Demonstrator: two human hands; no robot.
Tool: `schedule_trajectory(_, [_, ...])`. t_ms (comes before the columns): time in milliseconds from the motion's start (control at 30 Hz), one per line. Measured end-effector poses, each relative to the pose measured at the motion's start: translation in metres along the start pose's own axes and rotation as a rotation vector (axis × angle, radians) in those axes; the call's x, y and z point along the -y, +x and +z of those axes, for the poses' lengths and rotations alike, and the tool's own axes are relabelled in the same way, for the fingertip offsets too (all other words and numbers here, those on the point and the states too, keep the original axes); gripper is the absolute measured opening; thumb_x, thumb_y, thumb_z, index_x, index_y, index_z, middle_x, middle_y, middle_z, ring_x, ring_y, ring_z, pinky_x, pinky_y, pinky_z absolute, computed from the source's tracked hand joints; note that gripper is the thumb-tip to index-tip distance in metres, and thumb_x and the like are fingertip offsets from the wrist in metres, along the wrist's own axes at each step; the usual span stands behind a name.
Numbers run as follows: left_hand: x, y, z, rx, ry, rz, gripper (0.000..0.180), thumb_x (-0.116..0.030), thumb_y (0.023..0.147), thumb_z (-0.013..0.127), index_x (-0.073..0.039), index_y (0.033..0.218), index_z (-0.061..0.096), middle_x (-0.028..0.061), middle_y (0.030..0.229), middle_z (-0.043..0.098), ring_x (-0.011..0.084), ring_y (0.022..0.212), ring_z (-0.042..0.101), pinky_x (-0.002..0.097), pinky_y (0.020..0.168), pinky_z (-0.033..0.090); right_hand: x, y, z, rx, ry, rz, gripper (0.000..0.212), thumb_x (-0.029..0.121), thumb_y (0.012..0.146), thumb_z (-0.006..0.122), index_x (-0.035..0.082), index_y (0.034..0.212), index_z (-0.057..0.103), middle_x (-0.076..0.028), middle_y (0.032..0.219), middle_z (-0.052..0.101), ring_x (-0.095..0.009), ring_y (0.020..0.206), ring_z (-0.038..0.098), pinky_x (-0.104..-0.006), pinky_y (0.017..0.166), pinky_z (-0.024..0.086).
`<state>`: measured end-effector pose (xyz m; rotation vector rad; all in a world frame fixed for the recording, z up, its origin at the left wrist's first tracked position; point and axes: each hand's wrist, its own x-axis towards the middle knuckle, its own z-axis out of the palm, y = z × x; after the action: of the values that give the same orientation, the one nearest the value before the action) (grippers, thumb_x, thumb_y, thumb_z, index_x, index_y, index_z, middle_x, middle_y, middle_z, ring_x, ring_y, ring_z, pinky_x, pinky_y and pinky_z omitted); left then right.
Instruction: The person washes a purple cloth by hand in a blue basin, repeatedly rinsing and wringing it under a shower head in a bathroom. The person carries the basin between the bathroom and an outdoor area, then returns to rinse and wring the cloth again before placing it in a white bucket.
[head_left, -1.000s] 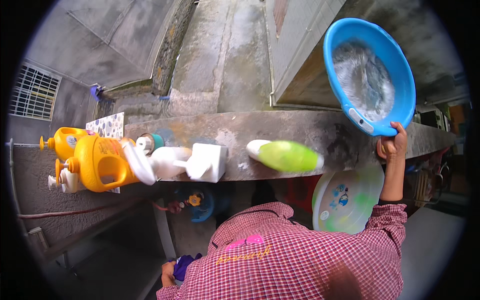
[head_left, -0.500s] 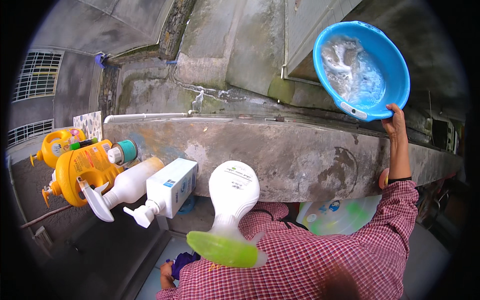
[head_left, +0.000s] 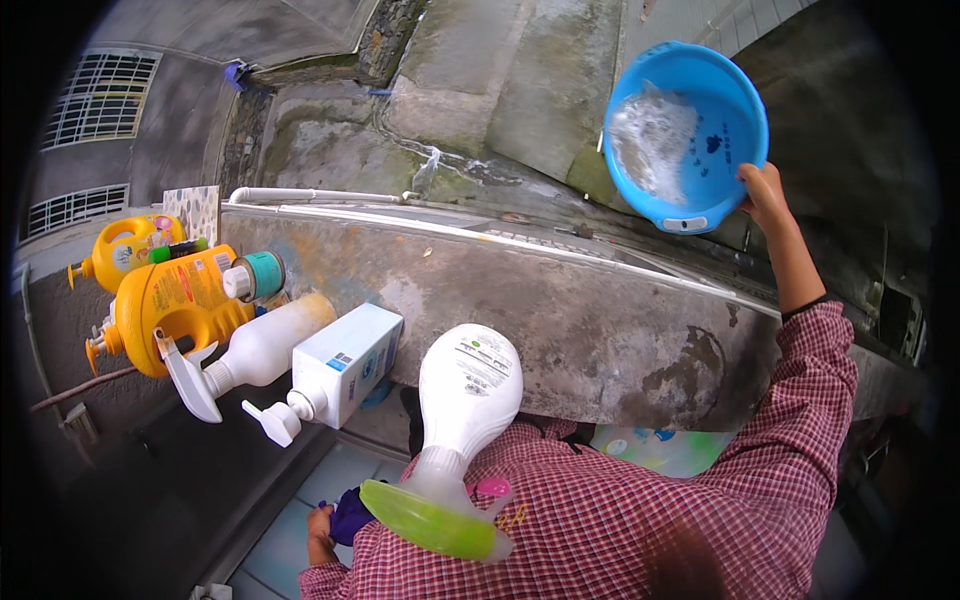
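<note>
Concrete ledge (head_left: 580, 320): dark-stained
Right grip (head_left: 767, 195): clamped on blue basin (head_left: 738, 150) rim
Left grip (head_left: 320, 525): closed on purple cloth (head_left: 350, 515)
Water (head_left: 655, 140): remains inside, not yet emptied out

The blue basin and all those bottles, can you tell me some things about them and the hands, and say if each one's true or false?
1. The right hand holds the blue basin at its rim. True.
2. The blue basin has nothing in it. False: there is water in it.
3. The left hand holds a bottle. False: it holds a purple cloth.
4. The bottle with the green spray head has a white body. True.
5. The yellow bottles are on the picture's right. False: they're on the left.
</note>
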<state>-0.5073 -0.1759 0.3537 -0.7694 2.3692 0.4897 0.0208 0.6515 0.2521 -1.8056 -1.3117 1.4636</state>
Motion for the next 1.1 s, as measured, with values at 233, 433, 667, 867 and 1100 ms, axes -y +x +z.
schedule_trajectory(233, [0.01, -0.014, -0.008, -0.022, -0.012, -0.065, 0.009, -0.012, 0.074, 0.055, -0.003, 0.077, 0.058, 0.0071, 0.067, 0.056, 0.022, 0.056, 0.055, 0.0374, 0.052, 0.046, 0.02, 0.041, 0.106, -0.388, -0.891, -0.675, 0.072, 0.009, 0.074, 0.059, -0.001, 0.138, 0.029, -0.038, 0.116, 0.049, -0.05, 0.088, 0.058, -0.0462, 0.068, 0.051])
schedule_trajectory(433, [0.046, 0.023, -0.027, -0.056, 0.245, 0.073, 0.024, -0.024, 0.084, 0.046, -0.005, 0.079, 0.06, 0.0102, 0.072, 0.061, 0.0253, 0.064, 0.057, 0.0411, 0.062, 0.046, 0.061, 0.025, 0.134, -0.38, -0.918, -1.123, 0.092, -0.01, 0.068, 0.063, 0.009, 0.147, 0.019, -0.031, 0.141, 0.031, -0.047, 0.114, 0.049, -0.0432, 0.078, 0.052])
schedule_trajectory(667, [0.063, 0.056, -0.026, -0.125, 0.326, 0.206, 0.039, -0.034, 0.093, 0.039, -0.006, 0.078, 0.061, 0.0128, 0.075, 0.064, 0.0281, 0.069, 0.058, 0.0439, 0.069, 0.046, 0.084, 0.011, 0.137, -0.351, -0.876, -1.333, 0.091, -0.014, 0.065, 0.063, 0.008, 0.145, 0.026, -0.028, 0.144, 0.028, -0.042, 0.117, 0.05, -0.0414, 0.083, 0.052])
schedule_trajectory(867, [0.059, 0.058, -0.017, -0.142, 0.328, 0.182, 0.038, -0.033, 0.093, 0.039, -0.006, 0.078, 0.06, 0.014, 0.073, 0.063, 0.029, 0.068, 0.058, 0.0439, 0.067, 0.045, 0.073, 0.017, 0.126, -0.319, -0.836, -1.389, 0.092, -0.011, 0.062, 0.062, 0.007, 0.144, 0.027, -0.03, 0.141, 0.031, -0.04, 0.115, 0.052, -0.038, 0.082, 0.052])
schedule_trajectory(1100, [0.053, 0.068, -0.017, -0.126, 0.272, 0.189, 0.032, -0.032, 0.088, 0.044, -0.005, 0.081, 0.059, 0.0113, 0.072, 0.062, 0.0272, 0.063, 0.056, 0.0433, 0.062, 0.044, 0.033, 0.021, 0.139, -0.279, -0.711, -1.238, 0.076, -0.006, 0.074, 0.054, 0.007, 0.143, 0.029, -0.027, 0.139, 0.038, -0.038, 0.121, 0.047, -0.0409, 0.092, 0.047])
